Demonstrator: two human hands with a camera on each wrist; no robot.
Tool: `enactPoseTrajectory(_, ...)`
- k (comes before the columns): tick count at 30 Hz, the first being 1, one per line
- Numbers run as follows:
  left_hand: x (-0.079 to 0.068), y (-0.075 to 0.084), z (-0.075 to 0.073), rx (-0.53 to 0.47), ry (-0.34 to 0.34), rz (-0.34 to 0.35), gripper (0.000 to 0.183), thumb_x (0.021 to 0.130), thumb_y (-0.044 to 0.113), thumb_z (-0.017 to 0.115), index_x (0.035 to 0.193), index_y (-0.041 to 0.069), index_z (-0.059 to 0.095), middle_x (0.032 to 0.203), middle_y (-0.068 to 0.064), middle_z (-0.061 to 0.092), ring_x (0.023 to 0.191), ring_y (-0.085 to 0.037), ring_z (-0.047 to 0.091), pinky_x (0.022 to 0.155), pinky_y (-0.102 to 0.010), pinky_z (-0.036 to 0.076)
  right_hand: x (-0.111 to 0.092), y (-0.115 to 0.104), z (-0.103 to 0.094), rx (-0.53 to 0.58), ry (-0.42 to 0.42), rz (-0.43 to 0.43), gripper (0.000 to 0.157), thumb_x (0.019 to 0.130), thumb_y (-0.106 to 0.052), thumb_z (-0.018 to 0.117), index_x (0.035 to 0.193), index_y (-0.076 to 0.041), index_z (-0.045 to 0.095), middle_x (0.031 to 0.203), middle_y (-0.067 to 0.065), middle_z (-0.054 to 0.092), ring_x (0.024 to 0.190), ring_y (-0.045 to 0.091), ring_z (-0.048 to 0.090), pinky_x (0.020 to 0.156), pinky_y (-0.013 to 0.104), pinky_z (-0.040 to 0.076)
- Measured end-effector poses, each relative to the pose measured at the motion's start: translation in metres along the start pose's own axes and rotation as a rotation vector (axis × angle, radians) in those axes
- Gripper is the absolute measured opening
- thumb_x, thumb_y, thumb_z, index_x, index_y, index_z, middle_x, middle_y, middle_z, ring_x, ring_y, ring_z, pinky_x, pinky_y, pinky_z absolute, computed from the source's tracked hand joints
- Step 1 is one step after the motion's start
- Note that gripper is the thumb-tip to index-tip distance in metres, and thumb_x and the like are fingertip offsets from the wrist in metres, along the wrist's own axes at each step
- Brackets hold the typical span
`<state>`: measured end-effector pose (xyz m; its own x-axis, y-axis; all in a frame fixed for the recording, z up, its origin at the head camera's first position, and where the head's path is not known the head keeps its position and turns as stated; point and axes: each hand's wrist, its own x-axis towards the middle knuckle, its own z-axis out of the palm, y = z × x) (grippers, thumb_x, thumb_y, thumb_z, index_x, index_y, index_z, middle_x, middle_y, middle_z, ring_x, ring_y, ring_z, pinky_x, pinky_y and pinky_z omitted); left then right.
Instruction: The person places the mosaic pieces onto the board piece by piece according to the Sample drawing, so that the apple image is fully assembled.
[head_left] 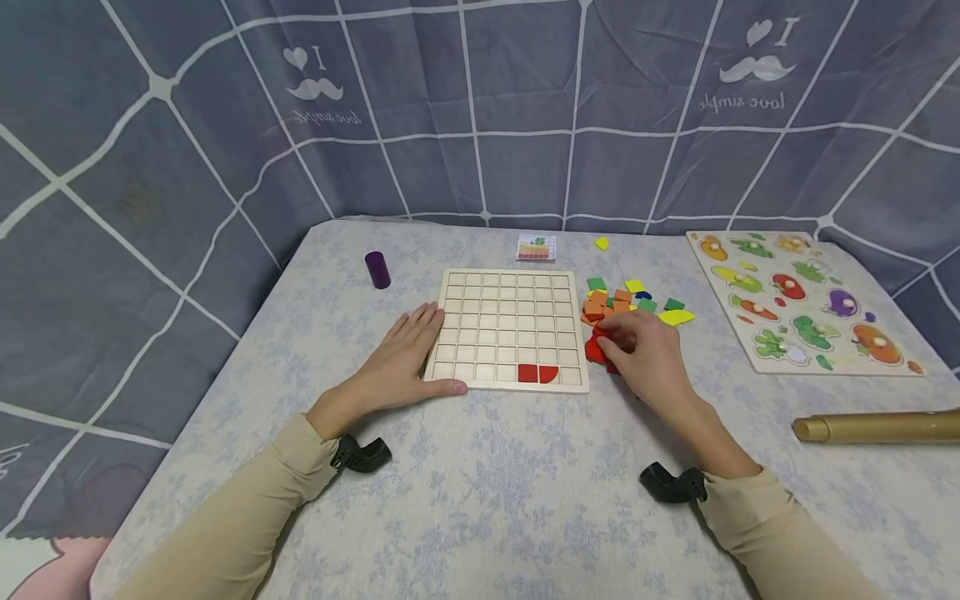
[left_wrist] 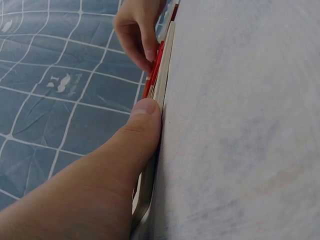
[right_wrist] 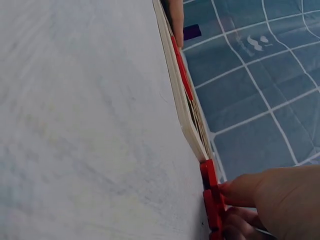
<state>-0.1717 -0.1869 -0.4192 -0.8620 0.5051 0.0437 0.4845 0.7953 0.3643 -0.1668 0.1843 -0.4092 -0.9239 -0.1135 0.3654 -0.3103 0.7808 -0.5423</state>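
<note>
A wooden grid board lies flat, with a red square piece and a red quarter-round piece in its front row. My left hand rests at the board's left side, fingers straight along the edge and thumb at the front rim. In the left wrist view the thumb presses against that rim. Just right of the board, my right hand pinches at a cluster of red pieces with curled fingers. The right wrist view shows its thumb against stacked red pieces; other fingers are partly hidden.
Behind the right hand lie orange pieces, with yellow, green and blue ones around. A pattern card is beyond the board, and a purple cylinder stands back left. Right are a vegetable puzzle board and a gold tube.
</note>
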Motion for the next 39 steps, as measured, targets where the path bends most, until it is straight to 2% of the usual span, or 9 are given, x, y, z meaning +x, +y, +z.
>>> enactPoseTrajectory(7,-0.001,0.001,0.000,-0.004,-0.002,-0.002,0.120,0.091,0.063,0.074,0.166,-0.005,0.011,0.176,-0.023,0.008,0.165,-0.035,0.005,0.135,-0.052,0.003,0.003,0.008,0.001,-0.008,-0.002,-0.003,0.023,0.095,-0.006,0.077,0.115,0.003,0.077,0.113,0.022,0.067,0.087,0.035,0.070,0.077,0.046,0.058)
enactPoseTrajectory(17,0.000,0.000,0.000,-0.009,0.001,0.000,0.120,0.091,0.064,0.073,0.167,-0.005,0.011,0.176,-0.022,0.008,0.165,-0.035,0.005,0.135,-0.052,0.004,0.007,0.015,0.001,-0.024,0.012,-0.027,0.018,0.093,-0.005,0.080,0.109,0.001,0.076,0.102,0.019,0.071,0.087,0.033,0.069,0.074,0.043,0.057)
enactPoseTrajectory(20,0.000,-0.001,0.000,-0.007,0.001,-0.001,0.119,0.091,0.065,0.072,0.167,-0.005,0.011,0.176,-0.022,0.008,0.165,-0.035,0.005,0.135,-0.052,0.004,0.007,0.015,0.001,-0.012,0.029,-0.007,0.018,0.093,-0.007,0.080,0.109,-0.001,0.076,0.100,0.018,0.074,0.084,0.031,0.070,0.071,0.037,0.056)
enactPoseTrajectory(24,0.000,-0.001,0.001,-0.009,0.001,0.001,0.120,0.091,0.066,0.071,0.167,-0.005,0.011,0.176,-0.023,0.009,0.165,-0.035,0.005,0.135,-0.053,0.004,0.006,0.016,0.000,0.047,0.058,0.045,0.016,0.094,-0.006,0.077,0.109,-0.003,0.076,0.094,0.014,0.076,0.081,0.026,0.070,0.070,0.019,0.052)
enactPoseTrajectory(26,0.000,-0.001,0.000,-0.010,0.000,0.002,0.120,0.091,0.065,0.072,0.167,-0.005,0.011,0.176,-0.023,0.008,0.165,-0.035,0.005,0.135,-0.053,0.004,0.005,0.016,0.000,0.058,0.060,0.047,0.015,0.094,-0.005,0.077,0.108,-0.003,0.076,0.094,0.014,0.075,0.081,0.026,0.068,0.070,0.017,0.050)
enactPoseTrajectory(32,0.001,-0.003,0.001,-0.006,-0.001,0.002,0.120,0.091,0.067,0.071,0.167,-0.005,0.011,0.176,-0.023,0.009,0.165,-0.036,0.006,0.135,-0.054,0.005,0.004,0.015,0.001,0.009,0.050,0.017,0.014,0.092,-0.005,0.081,0.106,-0.002,0.079,0.096,0.016,0.066,0.077,0.028,0.059,0.068,0.034,0.047)
enactPoseTrajectory(39,0.001,-0.002,0.000,-0.006,-0.001,-0.002,0.120,0.091,0.065,0.072,0.167,-0.005,0.011,0.176,-0.023,0.009,0.165,-0.035,0.005,0.135,-0.053,0.004,0.006,0.015,-0.001,0.002,0.040,0.019,0.012,0.093,-0.003,0.079,0.104,-0.002,0.079,0.099,0.017,0.066,0.079,0.029,0.058,0.070,0.036,0.047)
